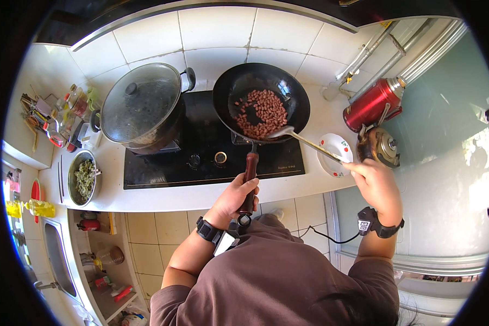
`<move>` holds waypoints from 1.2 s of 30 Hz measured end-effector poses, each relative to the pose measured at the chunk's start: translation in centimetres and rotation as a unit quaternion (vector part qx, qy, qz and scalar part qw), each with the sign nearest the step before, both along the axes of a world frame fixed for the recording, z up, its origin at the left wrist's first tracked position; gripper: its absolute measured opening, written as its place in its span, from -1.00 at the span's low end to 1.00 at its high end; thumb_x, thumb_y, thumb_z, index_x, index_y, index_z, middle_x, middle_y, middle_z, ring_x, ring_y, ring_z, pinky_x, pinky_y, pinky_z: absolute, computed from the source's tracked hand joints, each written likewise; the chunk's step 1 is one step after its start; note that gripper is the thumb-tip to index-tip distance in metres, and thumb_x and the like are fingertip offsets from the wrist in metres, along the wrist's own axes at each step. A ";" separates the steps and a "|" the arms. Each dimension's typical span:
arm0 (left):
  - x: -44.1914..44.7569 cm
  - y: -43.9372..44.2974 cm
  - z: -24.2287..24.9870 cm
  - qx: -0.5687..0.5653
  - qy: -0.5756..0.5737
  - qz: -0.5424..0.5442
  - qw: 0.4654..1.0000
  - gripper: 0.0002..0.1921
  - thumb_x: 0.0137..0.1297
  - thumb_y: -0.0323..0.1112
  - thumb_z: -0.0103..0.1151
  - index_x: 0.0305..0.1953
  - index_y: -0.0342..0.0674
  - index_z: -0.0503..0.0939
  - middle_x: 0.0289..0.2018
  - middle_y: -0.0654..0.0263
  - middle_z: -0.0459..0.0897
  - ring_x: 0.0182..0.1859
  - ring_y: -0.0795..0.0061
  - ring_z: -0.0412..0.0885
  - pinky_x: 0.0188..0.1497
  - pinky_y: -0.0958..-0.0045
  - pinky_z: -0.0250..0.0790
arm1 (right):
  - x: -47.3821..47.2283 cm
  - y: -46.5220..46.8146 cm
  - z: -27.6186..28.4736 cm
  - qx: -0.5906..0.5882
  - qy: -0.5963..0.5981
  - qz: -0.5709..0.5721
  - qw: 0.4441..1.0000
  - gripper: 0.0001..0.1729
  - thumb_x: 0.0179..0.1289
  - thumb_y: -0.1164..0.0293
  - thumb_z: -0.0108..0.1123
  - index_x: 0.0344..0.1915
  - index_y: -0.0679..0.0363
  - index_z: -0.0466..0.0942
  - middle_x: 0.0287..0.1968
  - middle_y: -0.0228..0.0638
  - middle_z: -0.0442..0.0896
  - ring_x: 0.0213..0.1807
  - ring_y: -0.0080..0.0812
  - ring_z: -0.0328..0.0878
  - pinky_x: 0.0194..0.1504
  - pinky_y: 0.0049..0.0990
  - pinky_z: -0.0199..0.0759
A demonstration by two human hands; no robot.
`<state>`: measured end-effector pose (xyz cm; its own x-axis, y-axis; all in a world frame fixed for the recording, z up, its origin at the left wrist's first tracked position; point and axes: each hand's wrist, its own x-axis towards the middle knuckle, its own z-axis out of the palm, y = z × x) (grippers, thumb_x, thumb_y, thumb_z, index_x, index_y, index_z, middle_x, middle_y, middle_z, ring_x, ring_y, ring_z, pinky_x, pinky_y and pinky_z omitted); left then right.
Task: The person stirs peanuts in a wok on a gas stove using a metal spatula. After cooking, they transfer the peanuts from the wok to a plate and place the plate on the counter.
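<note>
A black wok (228, 89) sits on the right burner of a black glass gas hob (159, 173). Red-skinned peanuts (271, 108) lie in its bottom. My left hand (238, 195) is closed around the wok's reddish-brown handle (250, 165). With my right hand (371, 177) I grip the end of a long-handled metal spatula (313, 146), whose blade rests in the wok at the near right edge of the peanuts. Beneath the spatula's handle, on the counter, is a white plate with red floral spots (328, 142).
A large lidded pot (140, 102) occupies the left burner. Left of it stand a metal bowl of chopped greens (84, 177), chopsticks (60, 179) and several bottles (77, 98). At the right are a red thermos flask (368, 104) and a stained kettle (379, 144), beside a glass door (436, 163).
</note>
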<state>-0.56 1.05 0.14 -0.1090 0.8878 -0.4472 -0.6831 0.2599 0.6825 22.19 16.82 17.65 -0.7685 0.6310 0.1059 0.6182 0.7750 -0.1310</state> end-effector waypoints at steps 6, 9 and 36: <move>0.0 0.0 0.0 -0.005 0.007 0.001 1.000 -0.65 0.35 -0.22 0.00 0.06 -0.22 0.28 -0.41 0.36 0.43 -0.51 0.57 0.47 -0.54 0.51 0.40 | -4.4 4.0 -6.3 -0.006 0.008 -0.048 0.999 -0.75 0.20 0.44 0.07 -0.14 0.08 0.61 -0.35 -0.05 0.60 -0.29 -0.06 0.55 -0.27 -0.26 0.41; 0.0 0.0 0.0 -0.004 0.003 -0.001 1.000 -0.65 0.35 -0.22 -0.01 0.07 -0.23 0.27 -0.41 0.36 0.44 -0.51 0.56 0.47 -0.54 0.51 0.40 | -6.6 6.4 -9.9 -0.028 0.077 -0.055 0.995 -0.74 0.24 0.43 0.03 -0.10 0.10 0.58 -0.33 -0.01 0.60 -0.26 -0.02 0.55 -0.23 -0.23 0.42; 0.0 -0.1 -0.7 0.015 0.002 0.000 1.000 -0.63 0.38 -0.13 -0.05 0.06 -0.23 0.30 -0.39 0.33 0.47 -0.50 0.55 0.48 -0.53 0.50 0.40 | -3.6 7.5 -11.5 -0.097 0.191 -0.084 0.973 -0.74 0.26 0.44 0.04 -0.08 0.14 0.58 -0.39 -0.13 0.60 -0.40 -0.21 0.55 -0.30 -0.35 0.41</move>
